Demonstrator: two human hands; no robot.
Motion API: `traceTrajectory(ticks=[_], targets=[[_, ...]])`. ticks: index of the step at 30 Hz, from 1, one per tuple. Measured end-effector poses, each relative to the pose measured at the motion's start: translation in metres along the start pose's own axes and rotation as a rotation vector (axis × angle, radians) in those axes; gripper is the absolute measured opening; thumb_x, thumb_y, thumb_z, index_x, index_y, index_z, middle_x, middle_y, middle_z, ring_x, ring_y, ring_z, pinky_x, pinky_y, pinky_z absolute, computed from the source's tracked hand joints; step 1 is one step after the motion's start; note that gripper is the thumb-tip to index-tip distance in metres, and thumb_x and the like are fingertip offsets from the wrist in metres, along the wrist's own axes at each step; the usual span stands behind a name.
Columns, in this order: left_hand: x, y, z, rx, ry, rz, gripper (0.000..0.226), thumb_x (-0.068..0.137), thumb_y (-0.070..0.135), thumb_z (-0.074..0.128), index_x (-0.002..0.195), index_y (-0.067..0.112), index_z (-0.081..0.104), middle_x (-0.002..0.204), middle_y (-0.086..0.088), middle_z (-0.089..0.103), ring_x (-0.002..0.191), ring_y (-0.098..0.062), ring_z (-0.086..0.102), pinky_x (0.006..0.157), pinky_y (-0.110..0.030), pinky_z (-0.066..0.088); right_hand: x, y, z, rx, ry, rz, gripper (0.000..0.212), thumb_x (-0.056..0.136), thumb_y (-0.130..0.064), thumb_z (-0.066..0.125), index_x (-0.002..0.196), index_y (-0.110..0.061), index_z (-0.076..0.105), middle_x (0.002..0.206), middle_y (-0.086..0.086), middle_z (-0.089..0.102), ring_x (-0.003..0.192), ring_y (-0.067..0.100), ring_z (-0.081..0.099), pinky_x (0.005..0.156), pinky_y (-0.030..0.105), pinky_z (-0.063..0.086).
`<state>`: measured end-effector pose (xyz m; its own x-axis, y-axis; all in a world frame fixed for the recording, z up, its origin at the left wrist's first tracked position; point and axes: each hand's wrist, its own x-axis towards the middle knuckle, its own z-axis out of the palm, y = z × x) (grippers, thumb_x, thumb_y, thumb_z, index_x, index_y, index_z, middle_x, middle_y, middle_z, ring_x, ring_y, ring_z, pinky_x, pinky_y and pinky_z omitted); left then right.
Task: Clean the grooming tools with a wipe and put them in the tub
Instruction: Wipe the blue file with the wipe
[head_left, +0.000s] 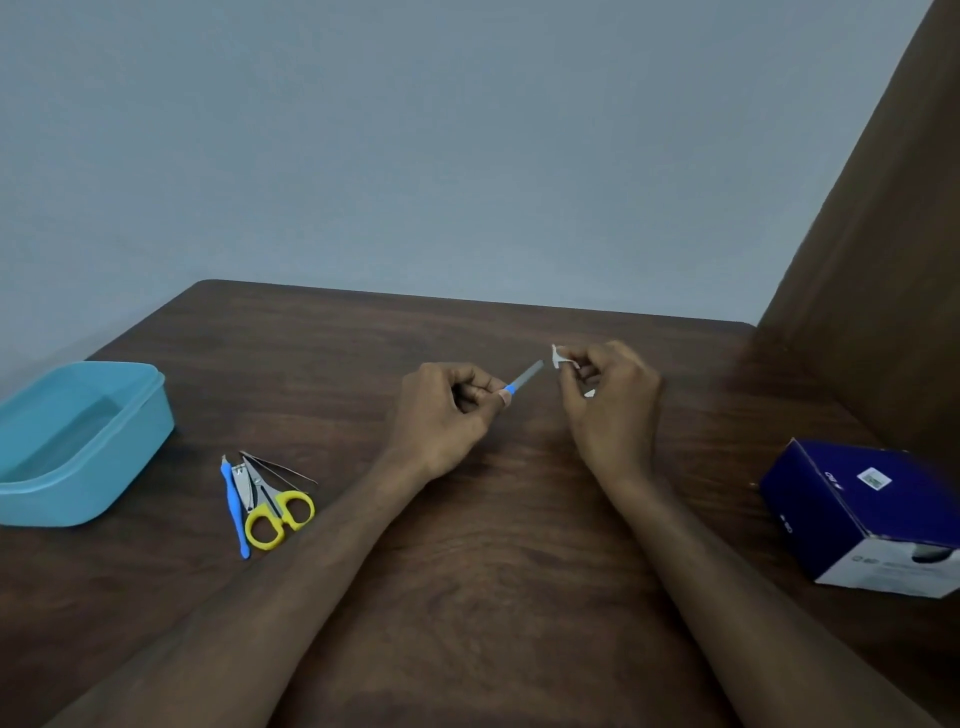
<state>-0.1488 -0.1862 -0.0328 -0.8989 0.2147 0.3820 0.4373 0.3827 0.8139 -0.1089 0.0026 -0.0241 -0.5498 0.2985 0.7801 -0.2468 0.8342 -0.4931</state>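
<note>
While the left hand (447, 410) pinches the blue plastic handle of a slim grey nail file (524, 378) between thumb and fingers, the file blade points up and to the right, raised above the dark brown wooden tabletop (519, 519). The right hand (608, 400) grips a small crumpled white wipe (562, 358) in curled fingertips, just beside the file tip but not touching it. The open light-blue rectangular plastic tub (83, 441) stands at the left edge of the tabletop. Near it, to its right, lie the remaining tools in a tight group: a thin blue-handled cuticle tool (234, 506), silver metal nail clippers (244, 486), yellow-handled scissors (275, 512) and slender metal tweezers (280, 467). A dark blue cardboard box (852, 509) sits at the right edge.
</note>
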Motion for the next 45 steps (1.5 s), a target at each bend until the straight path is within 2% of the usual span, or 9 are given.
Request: traceTrajectory(ticks=[3,6,13,20,23,27,37,41,45], targets=[[0.001,-0.002,0.0,-0.026,0.019,-0.02,0.017,0.089,0.028,0.085,0.074,0.033,0.078,0.071,0.01,0.076,0.056,0.003,0.061,0.056,-0.017,0.047,-0.003,-0.012,-0.004,0.061,-0.008,-0.126,0.023,0.088,0.003,0.073,0.102,-0.014,0.08,0.093,-0.002,0.072,0.079,0.004,0.062,0.078,0.008,0.045],[0.001,-0.002,-0.001,-0.008,0.018,-0.028,0.01,0.088,0.027,0.085,0.079,0.026,0.08,0.069,0.012,0.074,0.056,0.004,0.062,0.057,-0.018,0.047,-0.014,-0.02,0.004,0.054,-0.179,-0.315,0.021,0.086,0.007,0.074,0.099,-0.009,0.079,0.094,0.004,0.071,0.083,0.016,0.067,0.076,0.026,0.053],[0.0,0.001,-0.002,-0.027,-0.006,0.017,0.011,0.088,0.021,0.085,0.079,0.021,0.08,0.067,0.0,0.071,0.055,0.0,0.055,0.055,-0.019,0.046,-0.003,-0.001,0.006,0.005,-0.184,-0.227,0.021,0.086,0.003,0.078,0.1,-0.013,0.081,0.087,0.0,0.067,0.074,0.008,0.058,0.07,0.019,0.045],[0.0,-0.001,-0.001,0.02,0.016,0.033,0.01,0.087,0.024,0.083,0.077,0.024,0.08,0.07,0.005,0.075,0.055,-0.001,0.057,0.056,-0.024,0.049,0.001,0.003,0.001,-0.006,-0.052,-0.086,0.018,0.091,0.001,0.075,0.101,-0.013,0.081,0.088,-0.001,0.067,0.075,0.003,0.057,0.07,0.029,0.052],[-0.001,-0.001,-0.002,0.059,0.033,0.037,0.013,0.085,0.029,0.084,0.074,0.025,0.077,0.068,0.012,0.074,0.056,0.001,0.061,0.058,-0.024,0.052,-0.003,-0.013,-0.005,0.099,-0.068,-0.243,0.021,0.094,0.005,0.071,0.106,-0.007,0.08,0.096,0.004,0.068,0.082,0.006,0.061,0.076,0.015,0.048],[-0.003,0.003,-0.004,0.129,0.037,0.064,0.015,0.082,0.041,0.079,0.074,0.029,0.074,0.068,0.017,0.072,0.063,-0.002,0.067,0.061,-0.033,0.059,-0.011,-0.014,0.009,0.029,-0.251,-0.38,0.022,0.088,0.01,0.072,0.102,-0.006,0.079,0.091,0.007,0.062,0.079,0.019,0.061,0.067,0.03,0.051],[-0.005,0.004,-0.004,0.146,0.029,0.059,0.012,0.084,0.034,0.084,0.075,0.037,0.077,0.069,0.021,0.071,0.063,0.001,0.066,0.062,-0.028,0.056,0.001,0.014,0.006,-0.092,-0.184,-0.114,0.016,0.092,0.0,0.073,0.102,-0.008,0.081,0.09,0.01,0.064,0.076,0.03,0.067,0.069,0.048,0.059],[-0.004,0.004,-0.004,0.041,0.061,0.071,0.011,0.087,0.031,0.086,0.079,0.035,0.079,0.071,0.015,0.074,0.062,-0.002,0.065,0.063,-0.027,0.057,-0.002,0.011,0.0,0.08,-0.069,0.3,0.016,0.094,-0.016,0.077,0.11,-0.017,0.082,0.088,-0.003,0.078,0.075,0.014,0.074,0.078,0.043,0.064],[-0.004,0.008,-0.004,-0.032,0.098,0.083,0.007,0.09,0.024,0.085,0.086,0.029,0.083,0.071,0.012,0.074,0.062,-0.002,0.065,0.061,-0.013,0.05,-0.015,-0.01,0.009,0.309,-0.272,0.456,0.009,0.097,-0.029,0.077,0.097,-0.022,0.084,0.073,-0.009,0.077,0.056,0.005,0.071,0.066,0.032,0.061]])
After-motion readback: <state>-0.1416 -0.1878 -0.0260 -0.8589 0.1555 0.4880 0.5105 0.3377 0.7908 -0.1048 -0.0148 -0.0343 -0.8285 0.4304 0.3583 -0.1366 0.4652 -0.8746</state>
